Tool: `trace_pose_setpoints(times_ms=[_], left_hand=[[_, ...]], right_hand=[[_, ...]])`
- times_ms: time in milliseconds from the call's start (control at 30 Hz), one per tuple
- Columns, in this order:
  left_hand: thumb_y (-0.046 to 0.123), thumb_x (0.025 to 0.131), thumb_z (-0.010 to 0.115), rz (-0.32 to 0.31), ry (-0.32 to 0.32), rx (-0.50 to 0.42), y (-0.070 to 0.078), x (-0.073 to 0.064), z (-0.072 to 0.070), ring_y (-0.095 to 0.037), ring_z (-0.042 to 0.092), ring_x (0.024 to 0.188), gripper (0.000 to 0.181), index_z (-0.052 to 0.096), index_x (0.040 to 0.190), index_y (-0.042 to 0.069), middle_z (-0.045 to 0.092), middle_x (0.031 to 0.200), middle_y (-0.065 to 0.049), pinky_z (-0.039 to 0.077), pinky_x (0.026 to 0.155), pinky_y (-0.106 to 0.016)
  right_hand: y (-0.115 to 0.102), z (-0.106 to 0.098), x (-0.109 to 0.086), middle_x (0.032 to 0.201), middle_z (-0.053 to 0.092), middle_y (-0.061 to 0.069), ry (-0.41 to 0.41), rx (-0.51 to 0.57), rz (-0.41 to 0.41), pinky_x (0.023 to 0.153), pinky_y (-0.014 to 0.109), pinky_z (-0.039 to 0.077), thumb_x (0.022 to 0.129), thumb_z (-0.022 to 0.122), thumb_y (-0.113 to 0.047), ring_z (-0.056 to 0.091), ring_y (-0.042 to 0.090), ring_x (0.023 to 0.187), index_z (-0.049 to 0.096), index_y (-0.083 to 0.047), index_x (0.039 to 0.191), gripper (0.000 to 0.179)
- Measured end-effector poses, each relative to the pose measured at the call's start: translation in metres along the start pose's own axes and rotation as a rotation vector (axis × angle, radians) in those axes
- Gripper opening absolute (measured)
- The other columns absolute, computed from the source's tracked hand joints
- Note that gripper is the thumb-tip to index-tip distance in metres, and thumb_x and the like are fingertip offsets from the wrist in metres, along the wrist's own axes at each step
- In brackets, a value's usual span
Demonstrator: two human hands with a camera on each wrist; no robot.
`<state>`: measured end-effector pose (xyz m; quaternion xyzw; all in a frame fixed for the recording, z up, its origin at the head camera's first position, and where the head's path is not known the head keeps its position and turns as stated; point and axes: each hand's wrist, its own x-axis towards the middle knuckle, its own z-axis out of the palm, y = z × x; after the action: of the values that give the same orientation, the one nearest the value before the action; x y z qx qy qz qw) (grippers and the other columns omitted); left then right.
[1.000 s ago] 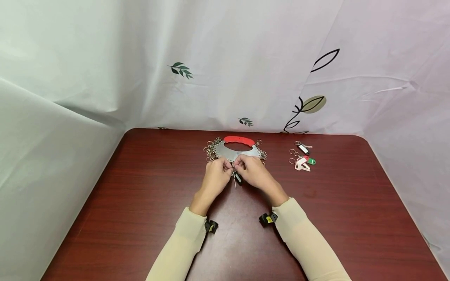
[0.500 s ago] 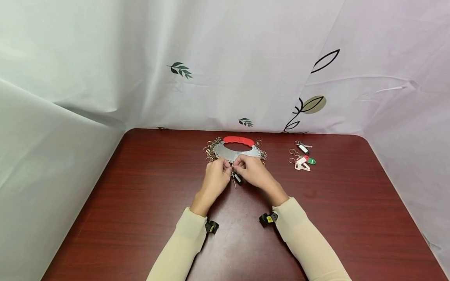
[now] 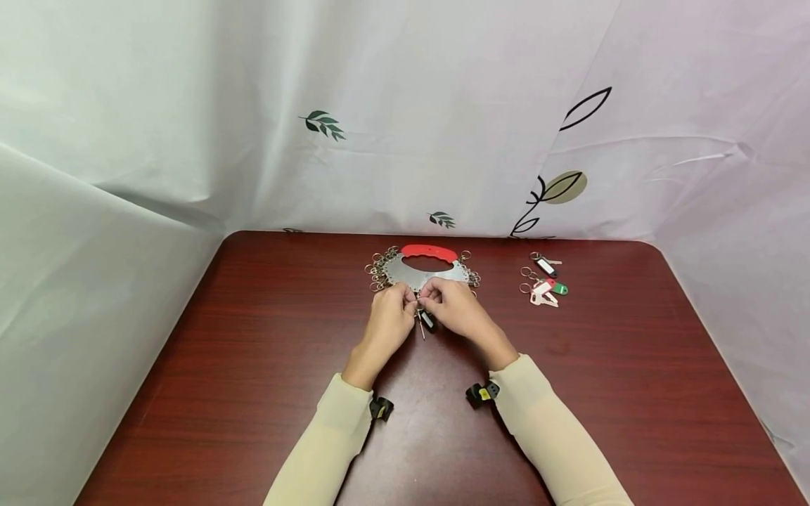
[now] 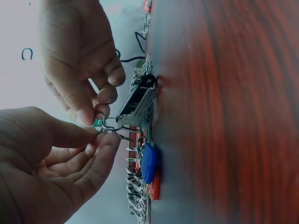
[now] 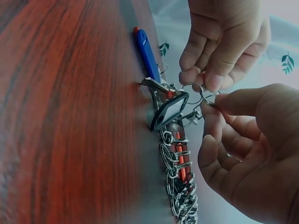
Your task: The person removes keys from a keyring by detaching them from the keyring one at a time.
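Observation:
In the head view, my left hand (image 3: 394, 313) and right hand (image 3: 457, 307) meet at the near edge of a grey metal key holder (image 3: 436, 279) with a red handle (image 3: 430, 252). Thumb and fingers of each hand pinch small linked metal rings (image 5: 202, 93) between them. From these hang a black-framed key tag (image 5: 170, 112) and a key (image 3: 422, 329). Seen from the left wrist, the tag and key dangle beside the holder's edge. A blue key tag (image 4: 148, 163) lies close by. Fingertips partly cover the rings.
Small rings and clips (image 3: 378, 270) line the holder's curved rim. At the right on the brown table (image 3: 253, 351) lie keys with a black tag (image 3: 545, 266), a red tag (image 3: 543, 289) and a green tag (image 3: 560, 289). White patterned curtains (image 3: 405, 126) surround the table.
Both hands stay in almost the same place, fingertips together at the rings. The black tag and its key have shifted very slightly left.

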<state>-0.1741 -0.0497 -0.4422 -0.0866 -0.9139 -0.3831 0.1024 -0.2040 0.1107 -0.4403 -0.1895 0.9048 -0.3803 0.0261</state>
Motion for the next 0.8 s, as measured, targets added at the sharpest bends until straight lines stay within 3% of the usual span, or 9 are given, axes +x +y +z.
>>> trace_pose_setpoints(times_ms=[467,633,800], left_hand=[[0.003,0.086,0.077,-0.023,-0.016,-0.015,-0.0008,0.0020,-0.0041,-0.018,0.063,0.070,0.010,0.069,0.082,0.008,0.070,0.075,-0.004,0.053,0.067,-0.033],[0.002,0.086,0.077,0.052,0.028,-0.002,-0.0018,0.0022,-0.0049,-0.022,0.067,0.079,0.014,0.075,0.100,0.006,0.074,0.093,-0.009,0.055,0.076,-0.040],[-0.007,0.089,0.071,0.137,-0.026,-0.038,-0.0040,0.0037,-0.0027,-0.023,0.075,0.087,0.032,0.073,0.119,0.005,0.078,0.106,-0.013,0.060,0.078,-0.038]], right_hand=[[0.0022,-0.0016,-0.0015,0.081,0.071,0.001,-0.006,0.008,-0.026,0.072,0.029,0.054,0.096,0.071,-0.012,0.065,0.011,0.076,0.070,-0.009,0.090,0.006],[0.0041,-0.0022,-0.0013,0.081,0.071,0.001,-0.008,-0.007,-0.032,0.072,0.028,0.053,0.096,0.071,-0.012,0.064,0.010,0.076,0.070,-0.010,0.090,0.006],[0.0055,-0.0034,-0.0010,0.081,0.071,0.000,-0.015,-0.012,-0.040,0.073,0.028,0.054,0.096,0.070,-0.011,0.064,0.010,0.076,0.071,-0.010,0.090,0.006]])
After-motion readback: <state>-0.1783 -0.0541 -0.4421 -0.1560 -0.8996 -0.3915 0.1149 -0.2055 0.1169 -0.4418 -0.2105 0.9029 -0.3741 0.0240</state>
